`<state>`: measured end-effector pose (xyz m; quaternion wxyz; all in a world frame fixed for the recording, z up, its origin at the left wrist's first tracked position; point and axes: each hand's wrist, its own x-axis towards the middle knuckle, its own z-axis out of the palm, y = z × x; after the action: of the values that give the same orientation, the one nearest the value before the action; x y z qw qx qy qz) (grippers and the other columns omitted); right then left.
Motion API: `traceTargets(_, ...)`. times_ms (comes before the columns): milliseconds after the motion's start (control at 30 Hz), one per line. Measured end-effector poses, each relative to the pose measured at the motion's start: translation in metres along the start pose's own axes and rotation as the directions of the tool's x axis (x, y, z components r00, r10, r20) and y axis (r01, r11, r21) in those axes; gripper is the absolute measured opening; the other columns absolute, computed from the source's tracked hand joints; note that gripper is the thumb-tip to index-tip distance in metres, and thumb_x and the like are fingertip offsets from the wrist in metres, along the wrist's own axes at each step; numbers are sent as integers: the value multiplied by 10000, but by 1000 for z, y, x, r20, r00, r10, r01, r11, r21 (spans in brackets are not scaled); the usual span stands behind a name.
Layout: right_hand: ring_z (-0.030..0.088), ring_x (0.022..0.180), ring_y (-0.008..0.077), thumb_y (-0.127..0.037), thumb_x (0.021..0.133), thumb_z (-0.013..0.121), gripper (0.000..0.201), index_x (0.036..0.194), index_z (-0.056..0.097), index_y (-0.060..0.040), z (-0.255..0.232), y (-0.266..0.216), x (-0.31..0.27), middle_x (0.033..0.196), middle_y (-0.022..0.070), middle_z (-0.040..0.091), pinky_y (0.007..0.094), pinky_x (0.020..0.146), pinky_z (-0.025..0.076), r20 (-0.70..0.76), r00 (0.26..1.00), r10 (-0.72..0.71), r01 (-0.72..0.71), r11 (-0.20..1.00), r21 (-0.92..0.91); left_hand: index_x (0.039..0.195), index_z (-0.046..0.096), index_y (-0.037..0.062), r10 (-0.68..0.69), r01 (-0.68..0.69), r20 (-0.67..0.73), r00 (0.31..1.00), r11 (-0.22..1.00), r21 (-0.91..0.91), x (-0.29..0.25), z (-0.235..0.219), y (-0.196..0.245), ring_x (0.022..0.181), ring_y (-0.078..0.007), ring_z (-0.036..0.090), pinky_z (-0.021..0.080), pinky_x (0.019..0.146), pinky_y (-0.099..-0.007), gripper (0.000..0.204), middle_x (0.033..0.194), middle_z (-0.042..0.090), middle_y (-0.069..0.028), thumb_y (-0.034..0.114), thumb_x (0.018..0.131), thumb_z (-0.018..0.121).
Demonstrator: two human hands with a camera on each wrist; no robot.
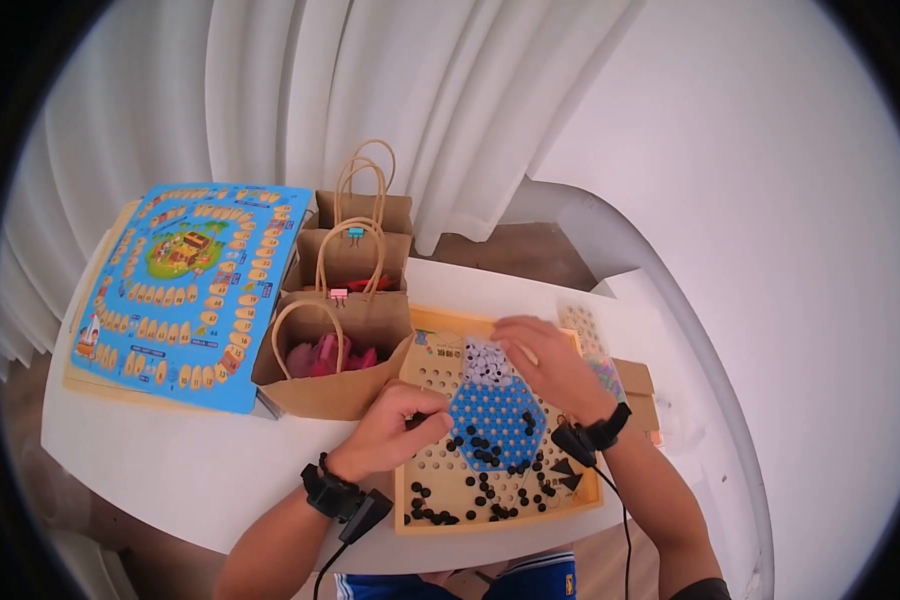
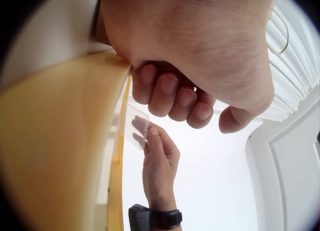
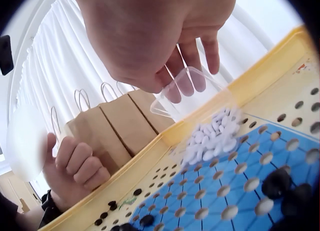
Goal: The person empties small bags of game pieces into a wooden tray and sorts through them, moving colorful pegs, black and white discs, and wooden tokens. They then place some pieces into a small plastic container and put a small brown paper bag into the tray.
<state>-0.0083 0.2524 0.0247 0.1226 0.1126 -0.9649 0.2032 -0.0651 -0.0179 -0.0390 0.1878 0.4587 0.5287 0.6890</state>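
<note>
Right hand (image 3: 150, 35) tips clear cup (image 3: 187, 93), mouth boardward.

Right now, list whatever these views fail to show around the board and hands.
- Head view: the clear cup in the right hand is hidden by that hand.
- Left wrist view: the board is a close blur; no pieces show.
- Right wrist view: the white pieces are motion-blurred.
- Head view: the paper bags hide most contents.

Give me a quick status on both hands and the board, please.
Right hand grips clear cup, tipped, white pieces spilling onto board. Left hand curled at board's edge, holding nothing visible. Black pieces scattered nearby.
</note>
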Motion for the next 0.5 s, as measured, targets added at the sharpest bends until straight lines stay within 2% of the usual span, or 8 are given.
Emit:
traceTargets(33, 610, 1213, 370, -166, 981, 681, 219, 1172, 684, -59, 1, -3, -6, 1319, 140, 653, 456, 1073, 469, 57, 998, -8, 8, 1000, 11, 749, 439, -33, -5, 5, 3, 1000, 1000, 5, 1, 0, 3, 613, -133, 347, 321, 566, -328, 304, 645, 365, -59, 67, 974, 617)
traceTargets(133, 606, 1254, 341, -138, 949, 722, 211, 1152, 698, -88, 10, -5, -17, 1343, 123, 650, 434, 1069, 482, 110, 994, -16, 17, 1000, -17, 770, 477, -37, 6, -6, 3, 1000, 1000, -1, 1, 2, -1, 614, -131, 377, 328, 569, -316, 273, 650, 385, -63, 87, 975, 609)
traceTargets(167, 606, 1254, 341, -138, 949, 722, 211, 1152, 698, -88, 12, -3, -17, 1343, 123, 650, 434, 1069, 482, 106, 994, -15, 17, 1000, -19, 786, 515, -37, 18, -18, -9, 1000, 1000, -10, 1, 2, -2, 612, -127, 402, 328, 569, -304, 251, 655, 402, -64, 105, 975, 600)
traceTargets(333, 568, 1302, 368, -138, 895, 780, 242, 1120, 694, -113, 21, 3, -16, 1376, 136, 621, 444, 1090, 463, 9, 1000, -7, 6, 1000, 19, 777, 509, -34, -1, 1, 0, 1000, 1000, 19, 1, 0, 1, 610, -133, 398, 342, 571, -312, 251, 651, 413, -66, 88, 972, 610)
traceTargets(500, 544, 1330, 375, -170, 883, 798, 307, 1160, 668, -136, 28, 12, -16, 1399, 152, 599, 469, 1109, 436, 47, 999, -18, 19, 1000, -18, 756, 500, -29, -6, 5, 21, 1000, 998, 65, 3, 0, 3, 586, -135, 383, 345, 554, -324, 267, 628, 398, -62, 82, 960, 633)
